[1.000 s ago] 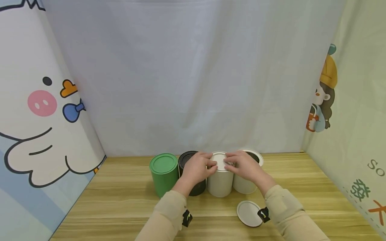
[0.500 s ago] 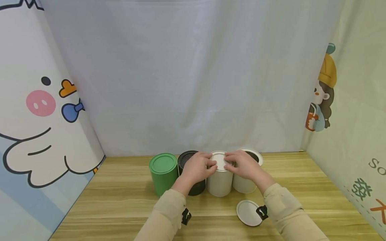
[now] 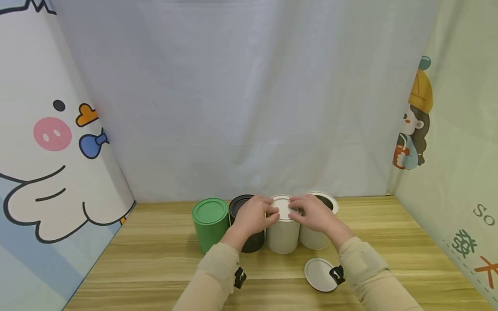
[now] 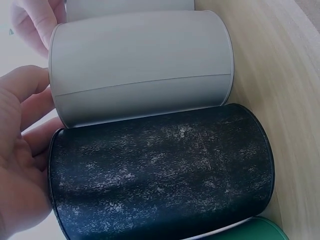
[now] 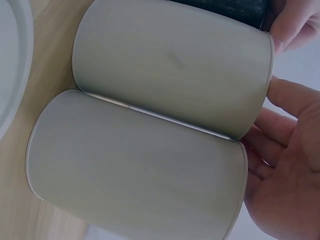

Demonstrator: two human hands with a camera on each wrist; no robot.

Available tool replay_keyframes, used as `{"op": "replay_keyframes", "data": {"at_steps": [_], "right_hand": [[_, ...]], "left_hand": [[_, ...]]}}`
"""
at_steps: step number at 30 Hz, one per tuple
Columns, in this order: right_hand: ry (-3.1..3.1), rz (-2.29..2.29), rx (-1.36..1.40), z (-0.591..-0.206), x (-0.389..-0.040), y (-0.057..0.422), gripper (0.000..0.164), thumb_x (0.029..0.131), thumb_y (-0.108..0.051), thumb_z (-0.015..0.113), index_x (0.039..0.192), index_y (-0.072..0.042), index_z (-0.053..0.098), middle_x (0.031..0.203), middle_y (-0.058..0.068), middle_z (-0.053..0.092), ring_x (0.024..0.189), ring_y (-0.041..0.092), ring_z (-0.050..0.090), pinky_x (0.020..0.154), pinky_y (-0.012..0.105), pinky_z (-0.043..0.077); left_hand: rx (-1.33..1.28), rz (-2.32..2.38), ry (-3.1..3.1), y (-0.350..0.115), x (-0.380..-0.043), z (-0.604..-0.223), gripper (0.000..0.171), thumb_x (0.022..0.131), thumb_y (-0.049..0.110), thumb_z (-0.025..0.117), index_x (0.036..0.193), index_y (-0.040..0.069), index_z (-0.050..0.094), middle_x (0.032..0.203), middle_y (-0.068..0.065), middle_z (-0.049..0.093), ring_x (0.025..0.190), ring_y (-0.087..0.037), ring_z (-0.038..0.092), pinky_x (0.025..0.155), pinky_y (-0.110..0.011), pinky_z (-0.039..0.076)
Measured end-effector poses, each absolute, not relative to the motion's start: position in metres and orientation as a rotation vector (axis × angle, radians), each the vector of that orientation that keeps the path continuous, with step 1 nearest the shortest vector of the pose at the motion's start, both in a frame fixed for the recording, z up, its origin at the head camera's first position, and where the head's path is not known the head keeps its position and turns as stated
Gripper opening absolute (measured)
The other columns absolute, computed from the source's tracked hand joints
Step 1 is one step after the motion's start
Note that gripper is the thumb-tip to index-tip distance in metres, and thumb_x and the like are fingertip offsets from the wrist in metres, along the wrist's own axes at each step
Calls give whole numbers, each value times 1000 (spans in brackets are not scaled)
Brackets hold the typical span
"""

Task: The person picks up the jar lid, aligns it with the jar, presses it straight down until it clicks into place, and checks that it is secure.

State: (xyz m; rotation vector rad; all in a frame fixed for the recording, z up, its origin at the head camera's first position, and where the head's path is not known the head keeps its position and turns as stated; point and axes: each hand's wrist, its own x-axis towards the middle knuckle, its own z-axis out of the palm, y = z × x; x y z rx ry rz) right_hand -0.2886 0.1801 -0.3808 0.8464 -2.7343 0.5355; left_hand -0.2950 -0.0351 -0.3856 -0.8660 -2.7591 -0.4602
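A row of cans stands upright on the table. Both hands are at the white lid (image 3: 281,204) on top of the middle white can (image 3: 282,237). My left hand (image 3: 253,216) grips the lid's left edge with curled fingers and thumb, its palm over the black can (image 3: 254,243). From the other side, my right hand (image 3: 317,214) holds the right edge, thumb toward me and fingers behind. In the right wrist view, the thumb (image 5: 292,95) is right at the rim of the can. Beneath the right hand, the other white can (image 3: 316,239) shows a dark open mouth.
Left of the black can stands a green can (image 3: 211,233) with its lid on. A loose white lid (image 3: 319,275) lies flat on the wooden table (image 3: 155,268), in front of the open can. A pale curtain (image 3: 249,108) hangs behind the row.
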Motion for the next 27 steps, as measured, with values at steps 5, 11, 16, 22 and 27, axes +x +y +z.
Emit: {"op": "replay_keyframes", "data": {"at_steps": [5, 11, 16, 22, 27], "right_hand": [[-2751, 562, 840, -383, -288, 179, 29, 96, -17, 66, 118, 2, 70, 132, 18, 61, 119, 41, 55, 102, 52, 43], [-2707, 499, 861, -384, -286, 178, 29, 96, -16, 66, 117, 3, 70, 130, 19, 62, 120, 41, 55, 103, 52, 43], [-2644, 439, 857, -388, -285, 177, 30, 95, -17, 68, 116, 4, 71, 126, 20, 63, 119, 41, 56, 103, 51, 43], [-2505, 441, 810, -399, -284, 179, 29, 90, -19, 74, 111, 1, 73, 116, 17, 69, 109, 36, 61, 98, 48, 47], [-2431, 443, 801, -405, -281, 185, 28, 88, -17, 76, 110, 0, 73, 112, 14, 70, 105, 33, 62, 96, 46, 48]], "left_hand": [[-868, -445, -2759, -35, -294, -387, 28, 98, 33, 63, 119, 18, 74, 137, -5, 59, 126, -25, 53, 100, -40, 48], [-883, -402, -2736, -35, -292, -388, 28, 99, 34, 62, 119, 18, 74, 138, -6, 58, 126, -25, 53, 99, -40, 49], [-891, -318, -2664, -36, -291, -392, 28, 100, 34, 60, 119, 19, 75, 136, -6, 60, 125, -24, 54, 99, -39, 50], [-945, -240, -2528, -37, -292, -400, 25, 101, 31, 59, 112, 16, 76, 119, -4, 66, 110, -22, 59, 88, -35, 52], [-993, -298, -2420, -40, -290, -404, 21, 99, 26, 63, 109, 13, 76, 115, -6, 68, 111, -23, 61, 101, -39, 47]]}}
